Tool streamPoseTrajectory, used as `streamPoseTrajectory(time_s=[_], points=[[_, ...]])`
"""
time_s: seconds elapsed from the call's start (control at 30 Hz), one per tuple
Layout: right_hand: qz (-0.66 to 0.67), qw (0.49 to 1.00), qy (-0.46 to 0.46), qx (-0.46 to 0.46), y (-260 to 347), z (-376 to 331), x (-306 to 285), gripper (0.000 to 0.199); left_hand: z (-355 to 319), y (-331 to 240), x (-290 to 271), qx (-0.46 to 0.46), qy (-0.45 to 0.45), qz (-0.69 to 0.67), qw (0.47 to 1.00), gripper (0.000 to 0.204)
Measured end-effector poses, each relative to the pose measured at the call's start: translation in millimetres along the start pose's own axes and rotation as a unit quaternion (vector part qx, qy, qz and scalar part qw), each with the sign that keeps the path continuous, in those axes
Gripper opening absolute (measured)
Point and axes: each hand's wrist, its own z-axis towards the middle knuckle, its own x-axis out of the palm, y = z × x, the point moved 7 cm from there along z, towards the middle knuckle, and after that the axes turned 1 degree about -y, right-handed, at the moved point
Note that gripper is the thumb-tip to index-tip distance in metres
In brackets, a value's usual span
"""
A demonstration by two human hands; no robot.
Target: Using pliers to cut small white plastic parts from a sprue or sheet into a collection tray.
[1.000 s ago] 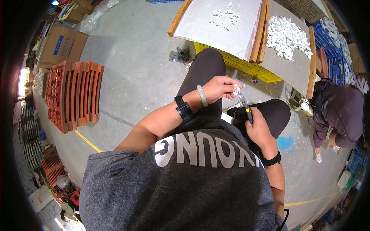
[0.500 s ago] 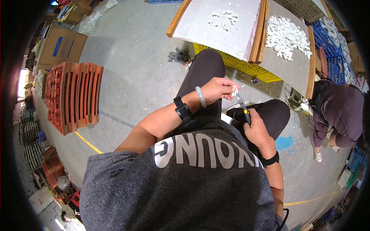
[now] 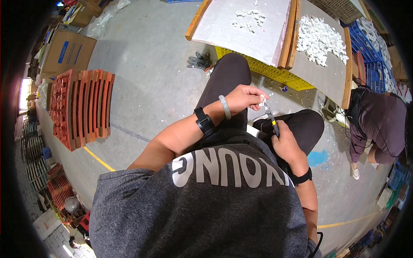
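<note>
Concrete floor, boards heaped with white pieces; left hand pinches one piece, right hand grips the tool — trimming underway, plenty apparently left.

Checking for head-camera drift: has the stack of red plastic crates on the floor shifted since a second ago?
No. The stack of red plastic crates keeps its place beside the yellow floor line.

White piece mostly hidden by left-hand fingers.

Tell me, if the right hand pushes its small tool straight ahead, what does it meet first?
Probably the small white piece pinched in the left hand: the tool in the right hand points at it.
</note>
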Motion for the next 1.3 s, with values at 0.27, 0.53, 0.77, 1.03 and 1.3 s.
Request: streamPoseTrajectory(time_s=[0.27,0.53,0.77,1.03,1.3], points=[[-0.105,0.994,-0.023,0.020,0,4,-5,0.019,2,5,0,-0.014,0.008,-0.017,1.000,0.020],[-0.036,0.999,-0.006,-0.002,-2,-7,0,0.039,0,5,1,-0.014,0.031,-0.063,0.997,0.022],[-0.121,0.991,-0.046,-0.017,13,-14,-14,0.048,-2,2,2,0.005,0.049,-0.085,0.995,0.023],[-0.131,0.989,-0.060,-0.020,17,-13,-17,0.047,-1,0,-1,0.024,0.027,-0.051,0.998,0.023],[-0.130,0.990,-0.060,-0.010,18,-8,-16,0.043,-2,-5,2,0.037,0.001,-0.006,0.999,0.023]])
